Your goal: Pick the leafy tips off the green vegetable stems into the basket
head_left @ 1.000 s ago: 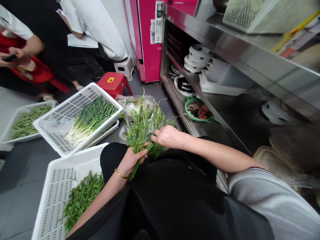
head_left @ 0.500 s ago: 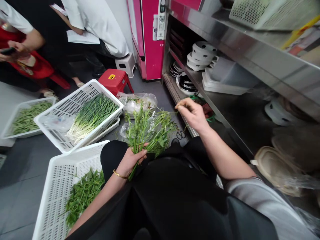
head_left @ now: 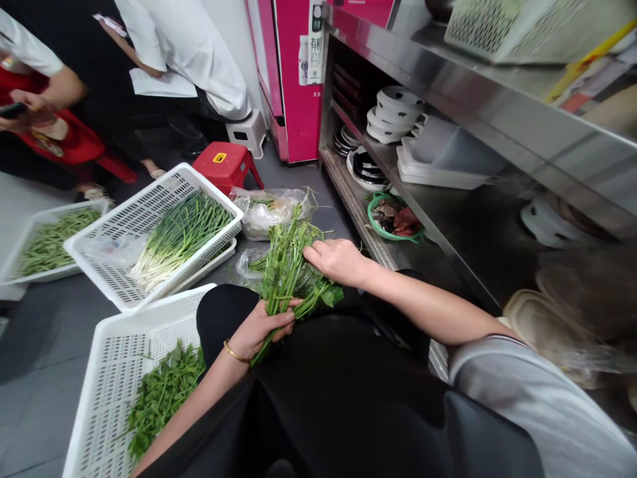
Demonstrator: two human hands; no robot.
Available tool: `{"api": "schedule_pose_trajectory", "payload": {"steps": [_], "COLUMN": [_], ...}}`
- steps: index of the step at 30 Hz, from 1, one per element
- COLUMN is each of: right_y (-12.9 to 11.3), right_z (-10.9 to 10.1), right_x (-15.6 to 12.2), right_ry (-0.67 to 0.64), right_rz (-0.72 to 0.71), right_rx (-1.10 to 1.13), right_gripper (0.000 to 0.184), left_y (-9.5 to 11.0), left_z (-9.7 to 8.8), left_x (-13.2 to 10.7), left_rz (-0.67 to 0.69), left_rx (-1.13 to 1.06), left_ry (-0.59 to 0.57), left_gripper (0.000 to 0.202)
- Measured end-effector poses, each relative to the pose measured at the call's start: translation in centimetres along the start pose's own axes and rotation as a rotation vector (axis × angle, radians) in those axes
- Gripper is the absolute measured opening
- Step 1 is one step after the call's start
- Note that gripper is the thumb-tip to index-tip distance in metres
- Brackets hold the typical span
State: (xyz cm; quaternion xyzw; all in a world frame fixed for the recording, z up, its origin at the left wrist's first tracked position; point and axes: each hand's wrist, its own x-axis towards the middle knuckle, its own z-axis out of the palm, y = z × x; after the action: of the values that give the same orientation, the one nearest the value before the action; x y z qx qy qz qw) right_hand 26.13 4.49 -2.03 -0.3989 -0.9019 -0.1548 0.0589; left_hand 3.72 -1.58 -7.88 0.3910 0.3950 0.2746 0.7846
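Note:
A bunch of leafy green stems (head_left: 284,265) stands up from my left hand (head_left: 266,325), whose fingers are wrapped round its lower part above my lap. My right hand (head_left: 341,260) is at the upper right side of the bunch, thumb and fingers pinched together against the greens. What exactly sits between those fingertips is too small to tell, though they touch the stems. Below and left, a white perforated basket (head_left: 94,372) holds a heap of similar cut greens (head_left: 166,392). Clear plastic bags (head_left: 266,216) with more stems lie on the floor beyond the bunch.
Spring onions (head_left: 184,232) lie in a second white basket (head_left: 104,279); green beans (head_left: 57,239) fill another tray. A red stool (head_left: 221,166) stands behind. Metal shelving (head_left: 448,245) with dishes and a green colander (head_left: 381,229) runs along the right. Two people (head_left: 174,46) are at the upper left.
My right hand has moved left and down, from apart at the shelf edge to the bunch's side. The green colander is uncovered. My left hand keeps its hold; the bunch looks more upright.

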Motion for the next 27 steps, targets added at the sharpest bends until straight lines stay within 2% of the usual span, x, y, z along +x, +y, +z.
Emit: {"api": "schedule_pose_trajectory", "payload": {"steps": [5,8,10,14,15,17,19,24,27], "right_y": [0.4,0.9,1.7,4.4,4.9,5.2,4.5,1.0,0.4], "right_z": [-0.2,-0.8,-1.6,-3.5,-4.0,-4.7,-5.1,-3.6,-2.2], "right_x": [0.0,-0.2,-0.6,-1.3,-1.4,-1.2,-0.7,0.9,1.0], "right_ry": [0.04,0.082,0.166,0.342,0.358,0.356,0.311,0.029,-0.109], "right_rz": [-0.116,-0.089,0.046,0.446,0.497,0.511,0.445,0.107,-0.02], "right_rx": [0.099,0.399,0.728,1.316,1.401,1.467,1.359,0.586,0.274], "right_gripper": [0.023,0.018,0.015,0.018,0.019,0.02,0.02,0.024,0.022], "left_y": [0.0,0.1,0.2,0.3,0.3,0.2,0.1,0.3,0.5], "left_z": [-0.2,-0.3,-0.3,-0.4,-0.4,-0.2,0.0,0.6,0.7], "left_x": [0.0,0.2,0.3,0.3,0.4,0.4,0.6,0.6,0.3], "left_rz": [-0.018,-0.023,-0.019,0.004,0.012,0.021,0.018,-0.007,0.011], "left_rx": [-0.121,-0.14,-0.134,-0.069,-0.037,0.033,0.092,0.168,0.16], "left_ry": [-0.038,-0.017,0.008,0.039,0.044,0.049,0.054,0.058,0.052], "left_gripper": [0.043,0.056,0.061,0.061,0.06,0.056,0.054,0.057,0.058]}}
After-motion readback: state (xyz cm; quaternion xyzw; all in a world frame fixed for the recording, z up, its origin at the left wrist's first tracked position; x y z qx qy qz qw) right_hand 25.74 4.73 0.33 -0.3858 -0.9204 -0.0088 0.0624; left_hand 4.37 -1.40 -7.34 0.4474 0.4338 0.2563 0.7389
